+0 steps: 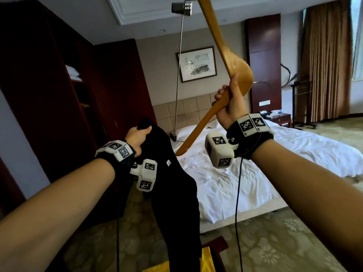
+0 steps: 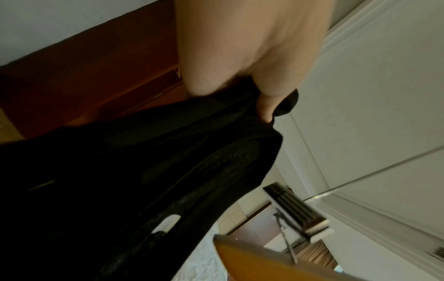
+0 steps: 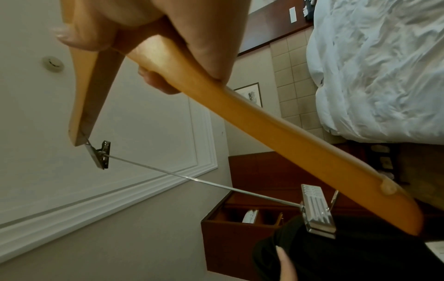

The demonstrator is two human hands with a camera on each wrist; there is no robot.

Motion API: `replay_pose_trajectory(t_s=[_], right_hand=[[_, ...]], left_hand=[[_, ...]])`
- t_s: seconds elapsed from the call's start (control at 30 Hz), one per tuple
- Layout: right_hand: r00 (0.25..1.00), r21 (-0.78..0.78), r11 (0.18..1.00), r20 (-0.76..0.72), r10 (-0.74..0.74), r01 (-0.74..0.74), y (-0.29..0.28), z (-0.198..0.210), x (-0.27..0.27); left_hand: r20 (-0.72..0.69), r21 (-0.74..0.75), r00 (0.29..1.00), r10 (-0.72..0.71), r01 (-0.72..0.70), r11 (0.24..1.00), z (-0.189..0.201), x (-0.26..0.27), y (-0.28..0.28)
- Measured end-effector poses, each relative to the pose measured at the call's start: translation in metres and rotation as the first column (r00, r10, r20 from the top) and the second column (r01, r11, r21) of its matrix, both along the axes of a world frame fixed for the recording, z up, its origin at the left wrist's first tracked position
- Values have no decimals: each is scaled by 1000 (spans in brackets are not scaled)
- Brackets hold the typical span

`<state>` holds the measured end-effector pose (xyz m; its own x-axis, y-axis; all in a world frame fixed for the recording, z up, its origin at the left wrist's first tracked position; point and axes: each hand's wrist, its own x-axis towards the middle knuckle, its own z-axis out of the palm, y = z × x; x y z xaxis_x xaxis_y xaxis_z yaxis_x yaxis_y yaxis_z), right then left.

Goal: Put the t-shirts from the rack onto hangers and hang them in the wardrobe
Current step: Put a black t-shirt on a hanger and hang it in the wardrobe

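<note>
Nearest, at the bottom edge of the head view, a yellow cloth [image 1: 204,260] lies over a dark wooden rail [image 1: 218,250]. Above it a black t-shirt [image 1: 176,193] hangs long and narrow in the air, bunched at its top in the left hand [image 1: 137,137], whose fingers [image 2: 264,106] curl tight round a wad of the fabric; a white label [image 1: 168,163] shows on the shirt just below the grip. To the right and higher, the right hand [image 1: 231,108] holds a wooden hanger [image 1: 229,61] at its middle bend, fingers [image 3: 153,79] wrapped round the wood and thumb laid along it. The hanger is tilted steeply: one arm points up past the top of the view, the other slants down to the left, its tip just beside the shirt's upper edge. A thin metal bar [image 1: 179,61] with metal clips [image 3: 317,211] joins the two arms. Beyond the hands stands a bed [image 1: 255,163] with rumpled white sheets and a padded headboard. On the far left the dark wooden wardrobe [image 1: 64,79] stands open, white folded linen on its upper shelf. A framed picture [image 1: 196,63] hangs on the far wall, and brown curtains [image 1: 326,55] fall at far right.
</note>
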<state>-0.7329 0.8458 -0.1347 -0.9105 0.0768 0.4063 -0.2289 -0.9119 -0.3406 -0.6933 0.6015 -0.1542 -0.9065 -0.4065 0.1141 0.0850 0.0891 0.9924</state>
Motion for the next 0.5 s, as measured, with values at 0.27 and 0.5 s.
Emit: replay_pose_trajectory(t_s=[0.27,0.5], right_hand=[[1000,33,999,-5,25,-25,-12,7,-2],[992,25,994,-67,106,-104,-24,12,-5]], left_hand=[[-47,6,999,1,0,1000,18,1,2],[-84,40,996,-2,6,999,54,12,-5]])
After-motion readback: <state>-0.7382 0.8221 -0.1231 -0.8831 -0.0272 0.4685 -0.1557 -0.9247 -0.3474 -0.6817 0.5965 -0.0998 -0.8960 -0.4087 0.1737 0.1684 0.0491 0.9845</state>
